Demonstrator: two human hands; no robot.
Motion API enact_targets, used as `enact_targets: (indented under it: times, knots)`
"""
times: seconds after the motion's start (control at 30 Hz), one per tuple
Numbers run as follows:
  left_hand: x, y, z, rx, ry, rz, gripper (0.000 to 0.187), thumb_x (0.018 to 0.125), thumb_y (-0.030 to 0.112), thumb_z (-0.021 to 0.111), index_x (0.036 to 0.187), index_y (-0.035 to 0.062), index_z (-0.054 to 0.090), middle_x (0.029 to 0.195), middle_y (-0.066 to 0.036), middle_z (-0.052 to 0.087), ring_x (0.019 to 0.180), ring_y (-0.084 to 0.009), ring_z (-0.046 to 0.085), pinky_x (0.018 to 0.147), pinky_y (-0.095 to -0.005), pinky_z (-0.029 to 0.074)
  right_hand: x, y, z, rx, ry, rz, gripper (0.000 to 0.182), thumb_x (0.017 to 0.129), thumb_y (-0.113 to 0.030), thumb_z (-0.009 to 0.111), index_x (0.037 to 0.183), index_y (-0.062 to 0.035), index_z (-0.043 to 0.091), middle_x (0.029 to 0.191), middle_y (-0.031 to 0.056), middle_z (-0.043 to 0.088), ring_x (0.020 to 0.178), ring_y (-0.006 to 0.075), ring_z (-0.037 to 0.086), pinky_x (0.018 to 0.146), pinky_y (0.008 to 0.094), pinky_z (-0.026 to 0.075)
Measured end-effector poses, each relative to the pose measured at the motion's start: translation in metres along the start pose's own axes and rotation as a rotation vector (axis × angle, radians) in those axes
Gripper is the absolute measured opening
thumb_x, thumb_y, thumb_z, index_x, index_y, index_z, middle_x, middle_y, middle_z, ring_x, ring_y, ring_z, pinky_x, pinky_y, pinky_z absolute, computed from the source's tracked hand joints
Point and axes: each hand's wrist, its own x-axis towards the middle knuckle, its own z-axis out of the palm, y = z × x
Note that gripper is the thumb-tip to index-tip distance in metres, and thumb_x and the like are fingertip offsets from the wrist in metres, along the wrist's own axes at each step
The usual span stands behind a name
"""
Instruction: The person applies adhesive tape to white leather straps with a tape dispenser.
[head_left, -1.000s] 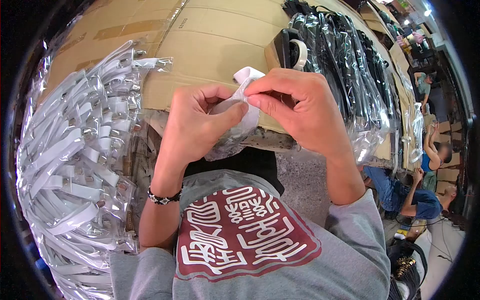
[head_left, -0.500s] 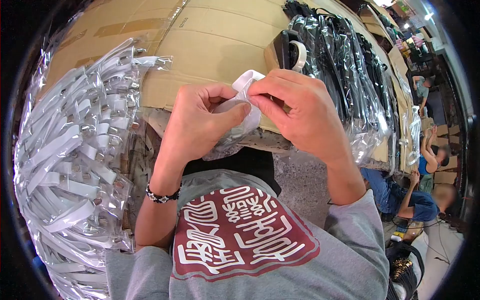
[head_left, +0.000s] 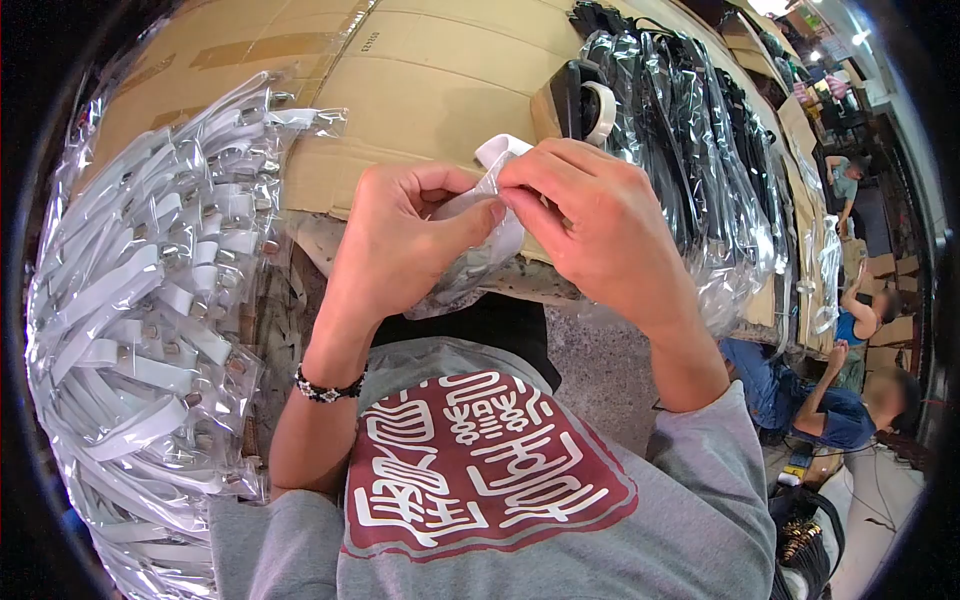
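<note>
Two hands, left (head_left: 400,240) and right (head_left: 607,225), pinch tight a white strap (head_left: 510,238); its long axis slants away, rightward.

Bright, even light on cardboard (head_left: 440,90); shadows soft. Ceiling lamps (head_left: 860,37) glare at upper right. Sharp white highlights on bagged white straps (head_left: 140,340) and plastic-wrapped black straps (head_left: 690,170). Fisheye curve bends edges, corners black; nearest co-worker's head (head_left: 893,398) blurred.

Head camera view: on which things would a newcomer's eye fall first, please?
A shining heap of bagged white straps fills the left side. In the centre, the left hand and right hand pinch a white strap together with clear plastic. At the upper right, bagged black straps lie beside a tape dispenser.
</note>
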Motion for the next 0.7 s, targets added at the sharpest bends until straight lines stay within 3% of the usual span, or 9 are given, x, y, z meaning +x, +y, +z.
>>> enact_targets:
  times: [0.03, 0.13, 0.23, 0.53, 0.7]
  knots:
    - [0.0002, -0.0021, 0.0006, 0.007, 0.013, 0.012, 0.015, 0.087, 0.006, 0.074, 0.097, -0.0055, 0.073, 0.083, -0.005, 0.071, 0.072, -0.0055, 0.06, 0.063, -0.0222, 0.047, 0.0, -0.0004, 0.0004, -0.017, 0.008, -0.005, 0.01, 0.086, -0.003, 0.071, 0.094, -0.0026, 0.067, 0.085, 0.0114, 0.067, 0.072, 0.0304, 0.066, 0.063, 0.0363, 0.052]
    - [0.0, -0.0033, 0.0032, 0.015, 0.041, 0.054, 0.016, 0.087, 0.007, 0.073, 0.096, -0.0063, 0.073, 0.082, -0.006, 0.071, 0.071, -0.005, 0.059, 0.061, -0.0224, 0.046, -0.0012, -0.0005, 0.0012, -0.03, -0.011, -0.011, 0.009, 0.087, -0.005, 0.065, 0.092, -0.0006, 0.058, 0.086, 0.014, 0.062, 0.084, 0.0352, 0.064, 0.07, 0.0443, 0.051]
    - [-0.0009, -0.0016, 0.0019, 0.031, 0.029, 0.043, 0.014, 0.086, 0.003, 0.074, 0.098, -0.0044, 0.073, 0.085, -0.003, 0.071, 0.074, -0.0053, 0.06, 0.065, -0.0217, 0.047, -0.0017, -0.002, 0.0015, -0.059, 0.002, -0.008, 0.012, 0.088, -0.006, 0.066, 0.094, -0.0009, 0.057, 0.086, 0.0138, 0.063, 0.085, 0.0356, 0.064, 0.071, 0.0443, 0.051]
    - [-0.0042, 0.0031, 0.0023, -0.001, 0.021, -0.009, 0.015, 0.086, 0.003, 0.076, 0.098, -0.0038, 0.073, 0.085, -0.003, 0.072, 0.074, -0.0063, 0.063, 0.066, -0.0213, 0.048, -0.004, 0.0011, 0.0028, -0.044, 0.073, 0.105, 0.024, 0.084, -0.012, 0.074, 0.096, -0.0033, 0.055, 0.078, 0.0141, 0.064, 0.074, 0.0355, 0.064, 0.063, 0.044, 0.049]
    - [-0.0048, 0.005, -0.0008, 0.005, 0.014, -0.004, 0.015, 0.086, 0.004, 0.076, 0.098, -0.0043, 0.073, 0.083, -0.004, 0.072, 0.073, -0.0062, 0.062, 0.064, -0.0213, 0.047, -0.006, 0.0039, -0.0044, 0.059, 0.042, 0.362, 0.037, 0.079, -0.021, 0.084, 0.096, -0.004, 0.055, 0.067, 0.0081, 0.058, 0.058, 0.0208, 0.056, 0.054, 0.0332, 0.044]
